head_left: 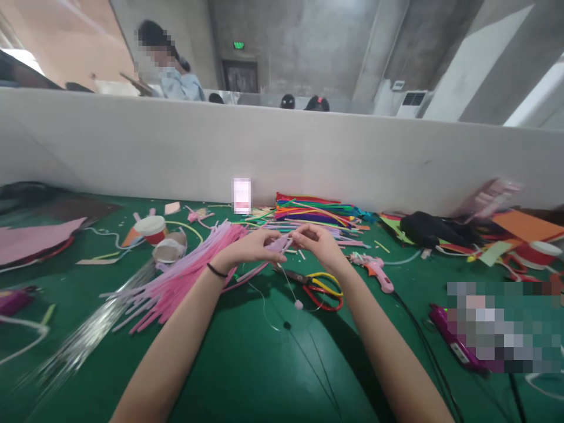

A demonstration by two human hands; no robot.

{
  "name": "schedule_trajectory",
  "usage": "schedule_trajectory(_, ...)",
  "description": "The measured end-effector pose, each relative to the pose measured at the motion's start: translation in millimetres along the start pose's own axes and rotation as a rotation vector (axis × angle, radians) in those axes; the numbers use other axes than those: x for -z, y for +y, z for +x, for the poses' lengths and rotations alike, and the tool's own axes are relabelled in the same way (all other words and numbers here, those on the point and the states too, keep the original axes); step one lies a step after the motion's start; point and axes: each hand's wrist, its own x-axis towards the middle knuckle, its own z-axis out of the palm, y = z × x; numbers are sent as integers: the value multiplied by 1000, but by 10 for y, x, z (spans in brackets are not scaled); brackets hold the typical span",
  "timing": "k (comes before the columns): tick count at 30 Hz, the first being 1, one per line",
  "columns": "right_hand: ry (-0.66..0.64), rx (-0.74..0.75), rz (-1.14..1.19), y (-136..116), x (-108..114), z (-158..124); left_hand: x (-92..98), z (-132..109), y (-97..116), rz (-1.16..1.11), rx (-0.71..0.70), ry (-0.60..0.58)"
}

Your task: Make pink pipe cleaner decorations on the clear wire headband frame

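Observation:
My left hand (pixel 249 249) is closed in a pinch on a small lilac pipe-cleaner piece (pixel 277 244) in the middle of the view. At the right end of that piece, the fingertips of my right hand (pixel 318 242) are pinched together. A pale string hangs below the hands, with a small whitish-pink bead-like lump (pixel 298 305) at its lower end. Red and yellow-handled scissors (pixel 324 289) lie on the table just below my right hand. Beside my left forearm spreads a bundle of pink and lilac pipe cleaners (pixel 189 279).
Behind the hands are multicoloured pipe cleaners (pixel 315 210). A pink glue gun (pixel 376 273) with a black cord lies right. Silvery wires (pixel 99 326) and a paper cup (pixel 150 228) are left. A white partition (pixel 282 153) closes the green table's back; a person (pixel 180 85) is beyond.

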Motion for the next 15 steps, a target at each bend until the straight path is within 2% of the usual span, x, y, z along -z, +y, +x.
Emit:
schedule_trajectory(5,43,-32,-66,-2,-38,38,86,-76,-20,161,12,57)
schedule_trajectory(7,9,-76,-98,8,-56,35,88,-94,-41,192,32,60)
schedule_trajectory(10,-52,-101,-159,6,-79,23,80,-107,-64,168,29,27)
schedule_trajectory(15,-69,-54,-246,10,-99,11,76,-113,-101,65,16,-38)
